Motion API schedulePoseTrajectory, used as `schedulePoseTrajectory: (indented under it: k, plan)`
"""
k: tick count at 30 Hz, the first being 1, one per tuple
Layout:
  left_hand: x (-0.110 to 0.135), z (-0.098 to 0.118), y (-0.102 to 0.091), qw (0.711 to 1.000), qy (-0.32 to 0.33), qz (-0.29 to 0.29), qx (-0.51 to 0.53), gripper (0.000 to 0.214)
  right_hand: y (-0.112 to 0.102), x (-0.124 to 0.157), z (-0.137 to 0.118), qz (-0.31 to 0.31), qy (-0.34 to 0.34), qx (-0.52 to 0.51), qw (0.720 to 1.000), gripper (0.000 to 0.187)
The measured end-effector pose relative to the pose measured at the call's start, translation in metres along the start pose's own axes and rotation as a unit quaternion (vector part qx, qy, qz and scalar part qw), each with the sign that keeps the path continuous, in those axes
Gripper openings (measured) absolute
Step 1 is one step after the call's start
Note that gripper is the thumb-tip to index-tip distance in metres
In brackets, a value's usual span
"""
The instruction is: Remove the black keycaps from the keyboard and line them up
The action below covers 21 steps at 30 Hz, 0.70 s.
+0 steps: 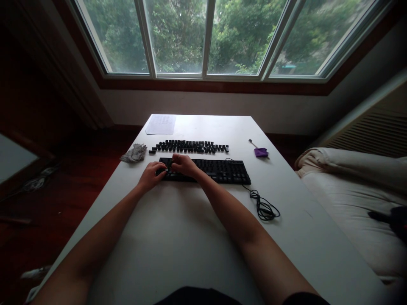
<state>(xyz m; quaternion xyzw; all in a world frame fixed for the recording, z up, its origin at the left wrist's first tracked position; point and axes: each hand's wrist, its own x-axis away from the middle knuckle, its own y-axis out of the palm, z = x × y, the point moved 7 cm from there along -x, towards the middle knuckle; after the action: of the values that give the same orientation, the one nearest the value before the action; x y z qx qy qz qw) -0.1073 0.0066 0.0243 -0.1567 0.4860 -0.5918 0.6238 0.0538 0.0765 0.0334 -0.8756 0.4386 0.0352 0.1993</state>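
A black computer keyboard (219,170) lies across the white table in front of me. My left hand (152,174) is at its left end, with the fingers and thumb curled round the corner. Just beside it, my right hand (185,165) is over the left part of the keyboard, its fingers bent down and drawn together. Whatever is between those fingertips is too small and dark to make out. Behind the keyboard, loose black keycaps (187,146) stand in several rows. Both hands and the right forearm cover part of the keyboard.
A grey crumpled cloth (135,153) lies left of the keycaps. To the right are a purple cloth-like item (261,152) and a thin brush-like stick (253,143). The coiled cable (265,207) rests near the keyboard's right end. Paper (161,124) lies at the table's far left.
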Motion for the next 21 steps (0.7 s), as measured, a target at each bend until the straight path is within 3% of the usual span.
schedulePoseTrajectory:
  k: [4,10,14,21]
  plan:
    - [0.000,0.000,-0.004,1.000,-0.021,0.019,-0.004,0.020,0.005,-0.001,0.002,0.002,-0.001,-0.044,0.999,0.012]
    - [0.001,-0.001,-0.003,0.999,-0.032,0.035,-0.003,0.025,0.010,-0.001,-0.003,-0.009,-0.024,-0.021,0.999,0.008]
    - [0.000,0.006,-0.003,1.000,-0.004,0.020,0.022,0.024,0.009,-0.003,0.003,0.002,0.000,-0.055,0.998,0.011]
    - [0.001,0.005,-0.007,0.995,-0.038,0.039,0.085,0.028,0.012,-0.007,0.014,-0.006,0.036,-0.116,0.993,0.014]
